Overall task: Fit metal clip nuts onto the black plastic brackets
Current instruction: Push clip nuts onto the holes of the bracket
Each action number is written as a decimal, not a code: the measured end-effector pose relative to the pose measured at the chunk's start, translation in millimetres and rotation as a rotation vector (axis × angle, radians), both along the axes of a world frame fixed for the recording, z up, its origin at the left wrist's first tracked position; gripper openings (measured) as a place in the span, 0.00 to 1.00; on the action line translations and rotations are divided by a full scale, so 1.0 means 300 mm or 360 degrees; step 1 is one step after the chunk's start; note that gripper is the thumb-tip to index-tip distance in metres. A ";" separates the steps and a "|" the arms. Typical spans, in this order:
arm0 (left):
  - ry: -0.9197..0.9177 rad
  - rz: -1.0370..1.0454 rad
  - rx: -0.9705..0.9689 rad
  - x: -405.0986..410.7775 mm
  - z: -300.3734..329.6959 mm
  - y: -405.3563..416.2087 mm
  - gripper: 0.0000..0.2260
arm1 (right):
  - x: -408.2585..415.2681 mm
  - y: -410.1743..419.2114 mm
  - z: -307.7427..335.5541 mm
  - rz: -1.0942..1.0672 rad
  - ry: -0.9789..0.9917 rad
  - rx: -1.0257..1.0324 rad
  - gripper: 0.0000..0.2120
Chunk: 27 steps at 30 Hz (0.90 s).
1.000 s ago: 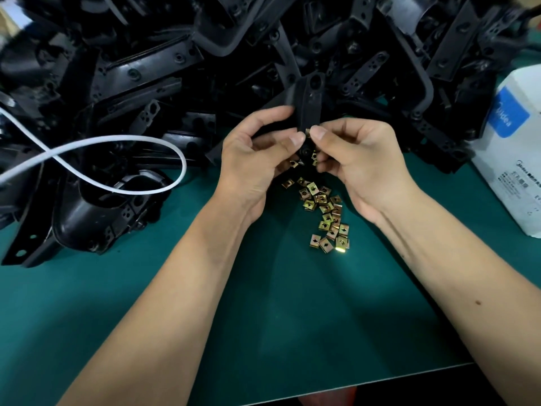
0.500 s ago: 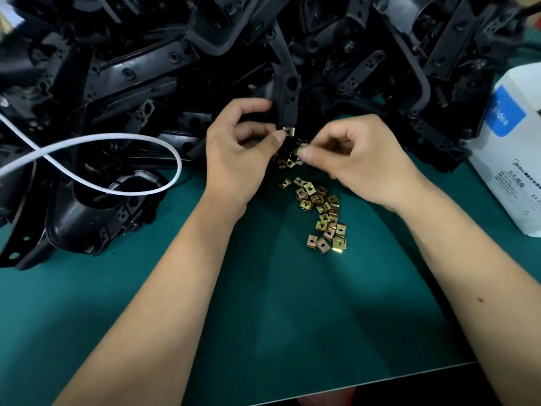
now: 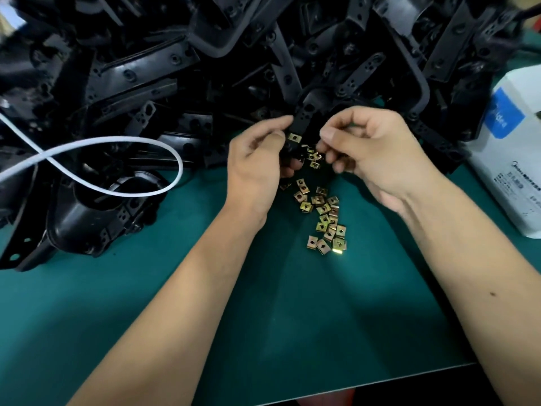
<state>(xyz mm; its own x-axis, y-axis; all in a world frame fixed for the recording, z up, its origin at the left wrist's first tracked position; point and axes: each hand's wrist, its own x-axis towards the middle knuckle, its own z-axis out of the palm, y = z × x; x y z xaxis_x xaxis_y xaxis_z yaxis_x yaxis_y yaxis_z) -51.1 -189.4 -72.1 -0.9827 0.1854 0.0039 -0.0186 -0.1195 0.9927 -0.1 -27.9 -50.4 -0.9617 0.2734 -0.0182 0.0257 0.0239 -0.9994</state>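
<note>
The left hand (image 3: 257,159) pinches a black bracket tab (image 3: 303,124), one brass clip nut (image 3: 294,138) seated beside its fingers. The right hand (image 3: 371,148), fingers curled, picks among loose clip nuts (image 3: 325,218) below; its catch is unclear. Best to slide the next nut on squarely, hole aligned.

Clip nuts (image 3: 323,213) before bracket pile (image 3: 205,68)
</note>
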 end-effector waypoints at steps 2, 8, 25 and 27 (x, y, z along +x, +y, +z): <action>0.0024 -0.0048 -0.0066 0.009 -0.003 0.004 0.10 | -0.005 -0.007 -0.011 -0.0101 -0.0060 -0.0185 0.03; 0.0209 -0.0037 -0.0312 0.008 -0.023 0.005 0.17 | -0.018 0.000 -0.024 -0.0200 -0.0117 -0.0397 0.07; 0.0228 0.0023 -0.0395 -0.003 -0.037 0.008 0.15 | -0.021 -0.031 -0.044 -0.0239 0.0073 -0.0302 0.12; 0.0244 0.0014 -0.0411 -0.003 -0.033 0.004 0.15 | -0.020 -0.029 -0.043 -0.0216 0.0099 -0.0237 0.14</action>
<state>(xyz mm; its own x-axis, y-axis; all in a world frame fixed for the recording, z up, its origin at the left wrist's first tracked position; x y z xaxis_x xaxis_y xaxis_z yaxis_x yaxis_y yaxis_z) -51.9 -188.3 -82.0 -0.9758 0.1909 0.1065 0.1341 0.1380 0.9813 -6.0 -36.5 -63.4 -0.9168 0.3991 -0.0097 -0.0434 -0.1238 -0.9914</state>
